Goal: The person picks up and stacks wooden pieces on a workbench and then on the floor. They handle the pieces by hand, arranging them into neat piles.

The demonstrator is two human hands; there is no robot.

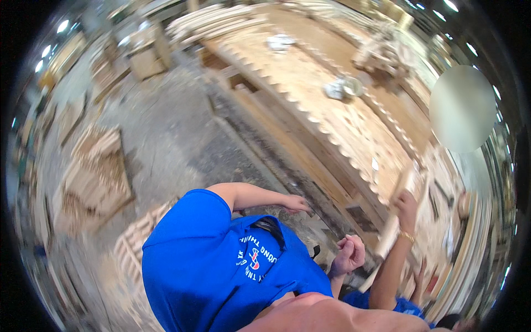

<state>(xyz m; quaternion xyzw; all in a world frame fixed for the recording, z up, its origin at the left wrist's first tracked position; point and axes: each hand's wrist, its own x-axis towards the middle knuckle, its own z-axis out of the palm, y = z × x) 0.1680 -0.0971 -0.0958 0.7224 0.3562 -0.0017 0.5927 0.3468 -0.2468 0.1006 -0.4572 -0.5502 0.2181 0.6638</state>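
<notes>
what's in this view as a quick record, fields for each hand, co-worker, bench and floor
left hand: near the bench, nothing visibly held
right hand: fingers curled, nothing visibly held
co-worker: hand on a pale wooden bar
bench: long, wooden, with a notched edge
on bench: round container, heap of wooden pieces
floor: grey, with a wood stack at left

The wide fisheye view looks from the wearer's head, close above their blue shirt [221,265], which fills much of the lower part. It faces steeply down and outward — from beside the long surface [357,130], which lies farther off and aslant. Coverage takes in grey floor [171,127] before the surface — and ceiling lights [451,5] beyond it.
</notes>
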